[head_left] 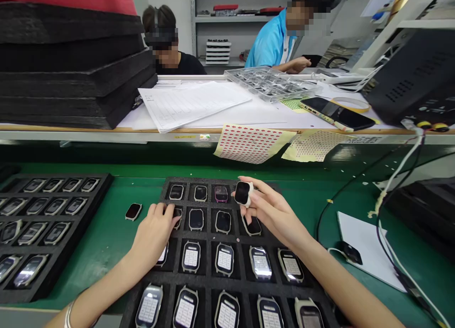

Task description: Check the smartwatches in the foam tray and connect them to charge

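Observation:
A black foam tray (209, 233) in front of me carries rows of strapless smartwatches, many with lit screens in the nearer rows. Over its far right part, my right hand (268, 202) holds a smartwatch (242, 193) with a dark screen and a pale case between thumb and fingers, raised above the slots. At the tray's left side, my left hand (155, 228) reaches down with curled fingers gripping a smartwatch (178, 214) in the second row, mostly covered by the fingers. One loose smartwatch (133, 212) lies on the green mat left of the tray.
Another foam tray of watches (76, 228) stands at left. A shelf ahead bears stacked black foam (74, 77), papers (194, 103), a clear plastic tray (270, 81) and a phone (337, 113). Cables (386, 214) hang at right, near a white pad (369, 252). Two people sit opposite.

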The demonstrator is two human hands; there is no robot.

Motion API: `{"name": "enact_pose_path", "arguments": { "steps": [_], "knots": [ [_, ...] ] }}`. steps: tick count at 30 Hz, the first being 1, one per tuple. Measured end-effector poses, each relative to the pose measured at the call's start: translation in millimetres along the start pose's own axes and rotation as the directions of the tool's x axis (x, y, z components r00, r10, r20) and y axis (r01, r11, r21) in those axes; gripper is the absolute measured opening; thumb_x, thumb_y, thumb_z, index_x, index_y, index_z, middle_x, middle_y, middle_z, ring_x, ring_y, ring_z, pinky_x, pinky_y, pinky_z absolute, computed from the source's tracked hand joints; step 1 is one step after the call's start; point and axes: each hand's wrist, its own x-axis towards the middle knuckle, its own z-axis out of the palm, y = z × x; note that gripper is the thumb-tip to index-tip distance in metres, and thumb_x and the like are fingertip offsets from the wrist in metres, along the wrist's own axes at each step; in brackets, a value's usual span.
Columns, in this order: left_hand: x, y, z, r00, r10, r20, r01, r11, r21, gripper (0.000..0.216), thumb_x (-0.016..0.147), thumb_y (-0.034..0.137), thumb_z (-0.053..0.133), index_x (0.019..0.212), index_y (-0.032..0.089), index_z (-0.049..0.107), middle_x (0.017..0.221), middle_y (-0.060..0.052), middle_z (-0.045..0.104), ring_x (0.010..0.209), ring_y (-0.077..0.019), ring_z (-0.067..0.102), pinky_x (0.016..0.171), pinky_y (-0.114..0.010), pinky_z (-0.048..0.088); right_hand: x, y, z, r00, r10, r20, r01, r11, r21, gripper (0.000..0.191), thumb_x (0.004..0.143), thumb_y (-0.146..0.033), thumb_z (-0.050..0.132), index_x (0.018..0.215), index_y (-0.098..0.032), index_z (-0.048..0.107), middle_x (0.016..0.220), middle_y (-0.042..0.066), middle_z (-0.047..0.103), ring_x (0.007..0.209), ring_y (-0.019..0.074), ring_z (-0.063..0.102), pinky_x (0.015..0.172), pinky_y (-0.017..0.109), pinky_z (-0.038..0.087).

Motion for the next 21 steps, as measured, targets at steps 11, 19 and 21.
{"name": "enact_pose_path", "arguments": {
  "steps": [11,19,21],
  "knots": [
    [25,3,-34,0.959,-0.046,0.279,0.279,-0.010,-0.960,0.029,0.085,0.041,0.060,0.096,0.015,0.063,0.093,-0.009,0.066,0.091,-0.0230,0.063,0.083,-0.032,0.046,-5,2,13,0.960,0.130,0.247,-0.151,0.986,0.070,0.040,0.092,-0.036,0.057,0.127,-0.022,0.047,0.087,0.006,0.059,0.060,0.0141,0.057,0.049,0.024,0.047],
    [52,43,-24,0.944,0.087,0.317,0.329,-0.190,-0.925,0.043,0.083,0.036,0.063,0.119,0.015,0.051,0.077,-0.003,0.060,0.067,-0.0145,0.058,0.057,-0.024,0.045,-4,12,6,0.970,0.149,0.194,-0.169,0.981,0.094,0.038,0.091,-0.039,0.057,0.123,-0.021,0.049,0.081,0.004,0.058,0.058,0.0131,0.054,0.052,0.025,0.045],
    [54,45,-18,0.951,0.070,0.302,0.306,-0.055,-0.951,0.041,0.082,0.033,0.064,0.116,0.016,0.052,0.068,0.002,0.054,0.057,-0.0115,0.052,0.048,-0.021,0.038,-4,12,5,0.970,0.149,0.190,-0.168,0.982,0.087,0.038,0.091,-0.039,0.057,0.124,-0.021,0.049,0.081,0.004,0.058,0.058,0.0134,0.055,0.052,0.025,0.045]
  ]
}}
